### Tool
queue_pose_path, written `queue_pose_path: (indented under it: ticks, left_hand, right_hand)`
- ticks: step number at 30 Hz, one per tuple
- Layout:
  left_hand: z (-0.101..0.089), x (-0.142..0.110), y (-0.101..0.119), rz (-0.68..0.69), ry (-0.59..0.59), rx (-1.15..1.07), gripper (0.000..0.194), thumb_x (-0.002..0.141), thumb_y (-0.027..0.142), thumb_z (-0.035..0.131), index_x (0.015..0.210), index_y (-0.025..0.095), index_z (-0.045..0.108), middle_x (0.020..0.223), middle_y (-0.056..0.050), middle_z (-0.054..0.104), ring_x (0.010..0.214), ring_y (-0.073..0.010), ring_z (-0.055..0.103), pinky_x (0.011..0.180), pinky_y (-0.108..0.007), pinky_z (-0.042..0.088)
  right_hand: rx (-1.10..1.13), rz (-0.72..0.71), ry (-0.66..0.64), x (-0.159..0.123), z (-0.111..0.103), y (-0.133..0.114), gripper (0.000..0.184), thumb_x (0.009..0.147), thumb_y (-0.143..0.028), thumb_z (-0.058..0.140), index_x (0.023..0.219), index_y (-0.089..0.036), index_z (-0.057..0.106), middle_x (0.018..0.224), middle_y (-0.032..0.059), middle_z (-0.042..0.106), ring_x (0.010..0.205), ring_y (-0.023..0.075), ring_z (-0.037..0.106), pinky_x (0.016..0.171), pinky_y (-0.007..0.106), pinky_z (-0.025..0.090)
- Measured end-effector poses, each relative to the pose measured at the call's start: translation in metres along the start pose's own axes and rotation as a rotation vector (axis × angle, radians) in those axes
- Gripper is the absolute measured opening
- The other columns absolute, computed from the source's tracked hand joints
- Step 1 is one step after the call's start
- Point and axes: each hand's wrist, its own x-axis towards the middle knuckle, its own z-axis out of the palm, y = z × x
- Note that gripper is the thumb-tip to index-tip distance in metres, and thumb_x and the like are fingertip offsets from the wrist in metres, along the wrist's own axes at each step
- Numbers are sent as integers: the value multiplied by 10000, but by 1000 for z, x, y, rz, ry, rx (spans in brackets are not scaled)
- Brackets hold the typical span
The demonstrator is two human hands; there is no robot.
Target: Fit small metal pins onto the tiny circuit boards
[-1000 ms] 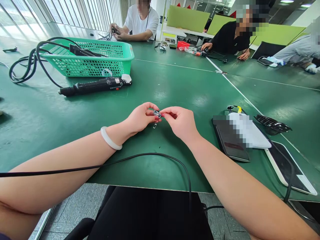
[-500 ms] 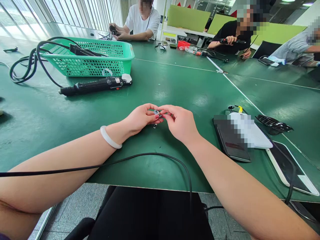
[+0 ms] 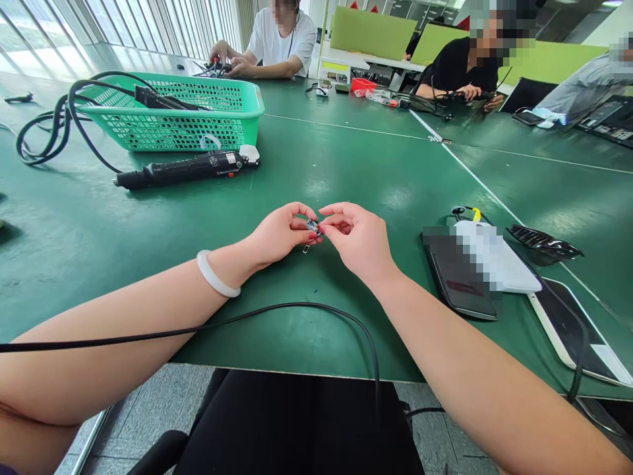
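My left hand (image 3: 279,232) and my right hand (image 3: 359,239) meet over the green table (image 3: 346,158), fingertips pinched together on a tiny dark part (image 3: 312,226) held between them. The part is too small to name. Just below it a small metal piece (image 3: 306,249) lies on the table. A white bangle (image 3: 213,274) circles my left wrist. A black cable (image 3: 277,310) runs across my left forearm and over the table's near edge.
A black electric screwdriver (image 3: 185,169) lies in front of a green basket (image 3: 180,112) with black cords. Phones and a white device (image 3: 482,260) lie at the right, beside a black plastic piece (image 3: 544,244). Three other people sit working at the far side.
My hands stay pinched together on the small part, fingers shifting slightly. The person in black raised a tool and has lowered it back to the table.
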Motion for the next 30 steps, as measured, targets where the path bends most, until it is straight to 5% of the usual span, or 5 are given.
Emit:
queue_pose_path:
  ticks: [15,26,30]
  left_hand:
    - [5,-5,0,204,121,347,193,727,118,632,887,171,537,818,-27,699,774,-136,659,716,-268,487]
    - [5,-1,2,-6,103,-72,186,779,38,589,903,143,498,695,-19,681,734,-113,671,763,-280,520]
    - [4,-1,1,-13,79,-107,194,770,34,602,900,138,502,694,-15,678,703,-104,663,755,-278,519]
  right_hand:
    - [-109,145,140,-4,4,-13,111,703,-184,601,788,-191,671,656,-6,701,612,145,628,679,311,501]
    - [-200,-42,156,-8,4,-13,297,824,-176,505,1063,-184,681,867,26,739,784,164,667,757,329,507]
    - [-242,-67,149,-5,1,-12,172,804,-221,565,893,-218,712,824,9,716,760,164,609,722,325,477]
